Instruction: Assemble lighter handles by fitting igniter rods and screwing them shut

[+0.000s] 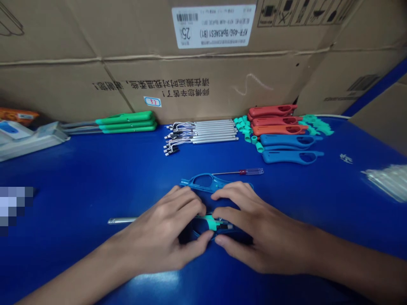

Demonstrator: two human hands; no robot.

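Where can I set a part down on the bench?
Bare blue benchtop lies left of the left hand, below the green-handled rods. Another patch lies right of the right hand, below the blue shells. Crowded: the back row of wired metal rods, teal rings and red shells.

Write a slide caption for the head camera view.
Left hand and right hand hold a metal tube near a blue plastic handle shell.

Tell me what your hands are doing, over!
Left hand and right hand closed around silver rod with teal collar. Blue plastic shell just ahead. Screwdriver beyond it.
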